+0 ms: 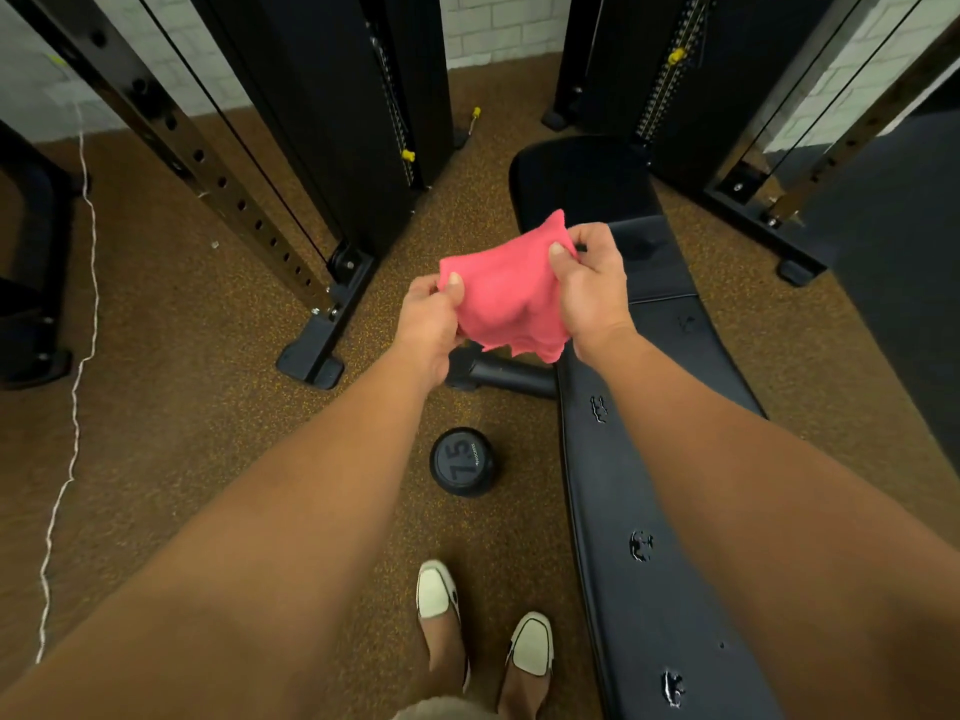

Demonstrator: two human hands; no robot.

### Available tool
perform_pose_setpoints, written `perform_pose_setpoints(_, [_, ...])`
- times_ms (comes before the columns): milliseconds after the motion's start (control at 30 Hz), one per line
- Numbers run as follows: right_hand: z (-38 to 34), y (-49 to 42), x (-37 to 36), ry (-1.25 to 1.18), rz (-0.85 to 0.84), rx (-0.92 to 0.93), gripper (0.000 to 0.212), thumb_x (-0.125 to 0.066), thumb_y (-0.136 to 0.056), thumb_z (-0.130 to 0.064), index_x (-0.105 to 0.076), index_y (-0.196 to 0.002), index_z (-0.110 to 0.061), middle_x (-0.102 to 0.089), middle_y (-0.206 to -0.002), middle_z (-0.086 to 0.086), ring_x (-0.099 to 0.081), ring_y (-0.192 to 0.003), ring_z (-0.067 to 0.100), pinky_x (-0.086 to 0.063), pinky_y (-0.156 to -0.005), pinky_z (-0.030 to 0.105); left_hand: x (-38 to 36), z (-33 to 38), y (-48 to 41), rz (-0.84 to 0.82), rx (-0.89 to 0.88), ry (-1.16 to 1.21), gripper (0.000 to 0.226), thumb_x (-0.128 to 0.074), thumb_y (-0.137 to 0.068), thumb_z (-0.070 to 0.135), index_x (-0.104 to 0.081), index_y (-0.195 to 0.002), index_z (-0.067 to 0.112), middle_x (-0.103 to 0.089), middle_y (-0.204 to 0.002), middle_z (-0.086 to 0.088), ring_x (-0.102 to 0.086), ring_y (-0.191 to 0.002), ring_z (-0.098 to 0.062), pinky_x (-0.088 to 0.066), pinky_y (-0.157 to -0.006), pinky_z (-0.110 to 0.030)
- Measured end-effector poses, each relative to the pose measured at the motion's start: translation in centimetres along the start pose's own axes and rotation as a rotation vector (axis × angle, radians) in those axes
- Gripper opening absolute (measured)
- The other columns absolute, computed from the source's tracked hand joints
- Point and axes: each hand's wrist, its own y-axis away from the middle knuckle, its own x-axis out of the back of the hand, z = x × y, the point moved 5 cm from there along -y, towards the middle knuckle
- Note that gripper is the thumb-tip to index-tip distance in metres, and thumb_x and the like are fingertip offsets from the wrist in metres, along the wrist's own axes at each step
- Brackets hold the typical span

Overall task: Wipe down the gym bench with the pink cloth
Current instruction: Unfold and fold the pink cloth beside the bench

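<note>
Both hands hold the pink cloth (506,293) up in the air: the left hand (428,324) pinches its left edge between thumb and curled fingers, and the right hand (592,288) grips its upper right corner the same way, so the fabric hangs bunched between them with a ragged lower hem. The cloth hovers over the left edge of the black gym bench (649,459), not touching it. The bench's long pad runs from the lower right toward the middle of the frame, with small tears dotted along its left side. A black crossbar foot (498,374) juts out from under the pad to the left, below the cloth. Near it, a black dumbbell (462,462) stands on end on the brown speckled floor (208,433), just off the bench's edge. The person's cream shoes (435,589) stand close beside the bench. Further left, a perforated upright (228,194) ends in a base plate; open floor lies between it and the bench. A white cord (78,407) trails down the far left. Black weight-stack columns (332,122) flank the bench's far end against a pale brick wall (498,23).
</note>
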Motion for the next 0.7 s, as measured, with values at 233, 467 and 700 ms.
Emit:
perform_pose_setpoints(233, [-1.0, -1.2, -2.4, -0.089, -0.139, -0.034, 0.016, -0.044, -0.099, -0.011, -0.043, -0.087, -0.022, -0.047, -0.089, 0.003, -0.045, -0.078, 0.015, -0.042, -0.066, 0.029, -1.2, -0.7, -1.9, -0.091, 0.132, 0.116, 0.069, -0.066, -0.089, 0.034, -0.03, -0.144, 0.012, -0.054, -0.134, -0.011, -0.058, -0.114, -0.025, -0.053, -0.089, -0.043])
perform_pose_setpoints(467, [-1.8, -4.1, -5.0, -0.188, -0.155, -0.102, 0.01, -0.045, -0.099, -0.016, -0.047, -0.091, -0.022, -0.052, -0.099, 0.005, -0.05, -0.089, 0.02, -0.047, -0.078, 0.038, -1.6, 0.7, -3.9, -0.323, 0.236, 0.226, 0.054, -0.052, -0.091, 0.051, -0.055, -0.129, 0.013, -0.066, -0.116, -0.014, -0.063, -0.105, -0.034, -0.054, -0.088, -0.045])
perform_pose_setpoints(700, [-1.6, -8.3, -4.7, 0.042, 0.083, -0.107, 0.008, -0.046, -0.099, -0.017, -0.048, -0.107, -0.017, -0.05, -0.091, -0.005, -0.051, -0.079, 0.01, -0.048, -0.078, 0.034, 0.3, 4.1, -8.2, -0.204, 0.16, 0.269, 0.064, -0.067, -0.084, 0.009, -0.038, -0.141, 0.017, -0.056, -0.118, -0.004, -0.059, -0.111, -0.029, -0.054, -0.086, -0.049])
